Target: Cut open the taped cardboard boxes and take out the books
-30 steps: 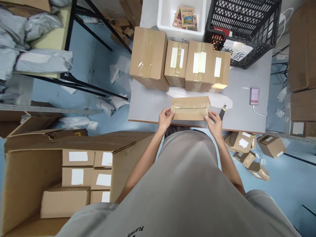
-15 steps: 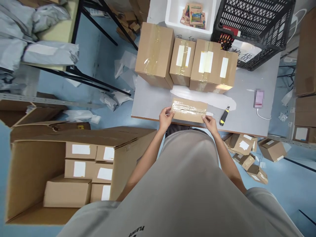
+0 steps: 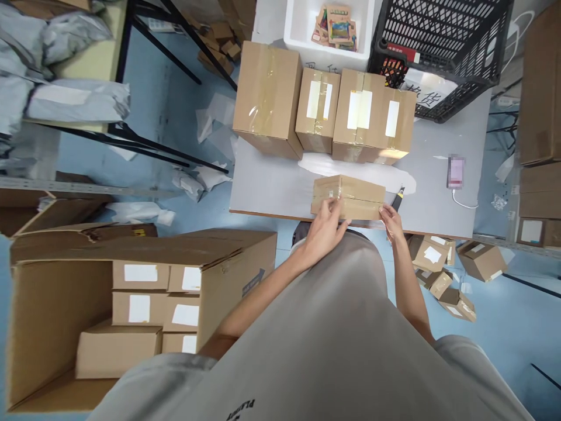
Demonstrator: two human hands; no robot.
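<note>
A small taped cardboard box (image 3: 362, 196) lies at the table's front edge, turned so that two of its faces show. My left hand (image 3: 326, 227) reaches over its near left part, fingertips touching the cardboard and thumb held apart. At the box's right end, my right hand (image 3: 391, 221) pinches the near corner between thumb and fingers. A black and yellow utility knife (image 3: 398, 200) lies just beyond the right hand, close to the box. Behind the box is a strip of white paper-like sheet (image 3: 350, 166) on the table.
Taped cartons (image 3: 267, 99) stand in a row behind, before a white bin (image 3: 328, 58) with small printed packs and a black crate (image 3: 438, 58). A phone (image 3: 456, 171) with a cable lies right. A large open carton (image 3: 236, 280) holding boxes is at left; more boxes (image 3: 432, 254) lie on the floor.
The box has moved right and been turned, now showing a side face. My left hand has left its left end and come over its near side; my right hand moved right with the corner.
</note>
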